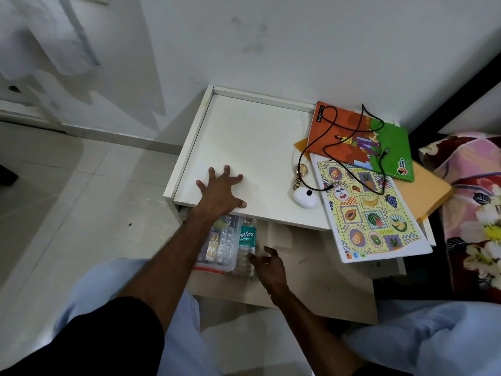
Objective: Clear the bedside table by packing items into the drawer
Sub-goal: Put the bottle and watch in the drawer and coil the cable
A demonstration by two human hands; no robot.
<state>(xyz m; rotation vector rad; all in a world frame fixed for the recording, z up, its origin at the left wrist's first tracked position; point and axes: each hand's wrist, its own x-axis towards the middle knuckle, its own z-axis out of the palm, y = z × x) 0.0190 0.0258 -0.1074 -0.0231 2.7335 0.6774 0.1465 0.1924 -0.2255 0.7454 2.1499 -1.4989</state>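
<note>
White bedside table fills the middle of my view, with the open drawer below it. Books sit at the right. Inside the drawer lie a pill box and water bottle. My left hand presses flat, fingers spread. My right hand hangs loose beside the bottle.

Water bottle, lying in the drawer: label reads "nature". Orange-green notebook on the tabletop: spine text, possibly "classmate"; corner logo illegible.
</note>
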